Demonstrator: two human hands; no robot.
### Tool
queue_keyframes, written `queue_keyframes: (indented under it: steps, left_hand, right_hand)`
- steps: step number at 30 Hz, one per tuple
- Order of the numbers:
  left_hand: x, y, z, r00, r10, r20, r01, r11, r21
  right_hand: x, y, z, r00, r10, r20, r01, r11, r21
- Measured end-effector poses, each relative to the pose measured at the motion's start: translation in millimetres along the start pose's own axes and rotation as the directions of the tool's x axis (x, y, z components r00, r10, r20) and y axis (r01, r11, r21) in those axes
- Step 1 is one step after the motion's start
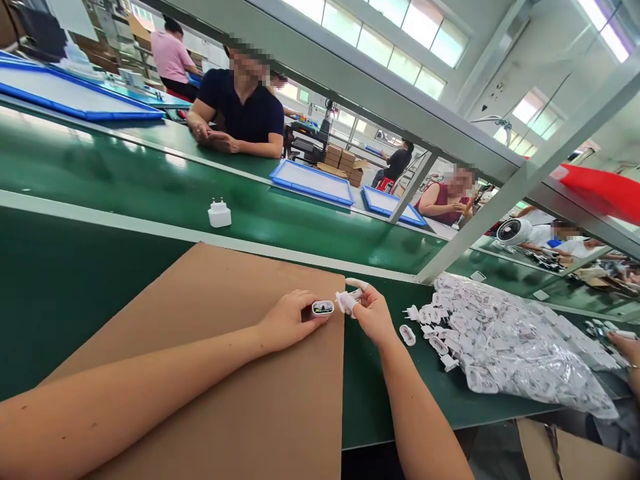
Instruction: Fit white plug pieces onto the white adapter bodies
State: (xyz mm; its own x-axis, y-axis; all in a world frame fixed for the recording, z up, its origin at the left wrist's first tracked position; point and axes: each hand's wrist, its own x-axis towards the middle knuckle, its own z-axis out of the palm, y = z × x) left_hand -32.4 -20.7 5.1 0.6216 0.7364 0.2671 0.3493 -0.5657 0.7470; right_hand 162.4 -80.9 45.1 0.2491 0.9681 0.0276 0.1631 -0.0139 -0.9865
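My left hand (290, 321) is closed around a white charger housing (323, 307), whose open end faces me and shows circuit parts inside. Just to its right, my right hand (369, 310) pinches a white plug cap with pins (345, 302) between covered fingertips. A small gap separates the cap from the housing. Both hands are over the right edge of a brown cardboard sheet (240, 393). Close to my right forearm, a loose white cap (407, 335) lies on the green table.
A plastic bag (540, 360) spills many white plug caps at the right, with another person's hand (625, 347) beyond it. One white charger (219, 213) stands on the green conveyor (125, 177). A slanted metal post (480, 207) rises at the right. Co-workers sit across the line near blue-rimmed trays (313, 181).
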Motion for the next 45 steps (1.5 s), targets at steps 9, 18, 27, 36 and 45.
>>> queue_keyframes:
  steps: [9, 18, 27, 36, 45]
  left_hand:
    - [-1, -4, -1, 1.0, 0.029, -0.007, -0.03, 0.997, -0.074]
    - [2, -6, -1, 0.999, -0.033, 0.0, 0.033, 0.99, -0.135]
    - [3, -12, 2, 1.0, -0.018, -0.019, 0.016, 0.992, -0.122]
    - [2, -12, 1, 1.0, -0.006, -0.011, 0.005, 0.992, -0.129]
    - [4, -9, -3, 0.999, -0.047, 0.007, 0.047, 0.992, -0.116]
  right_hand:
    - [-9, 3, 7, 0.99, -0.062, 0.125, 0.08, 0.987, -0.142]
    - [-13, -1, 19, 0.865, -0.425, 0.267, 0.493, 0.616, -0.615]
    - [-8, 4, 27, 0.804, -0.492, 0.332, 0.572, 0.491, -0.657]
    - [0, -10, 29, 0.853, -0.374, 0.364, 0.509, 0.442, -0.739]
    - [-1, 1, 28, 0.9, -0.397, 0.18, 0.427, 0.719, -0.549]
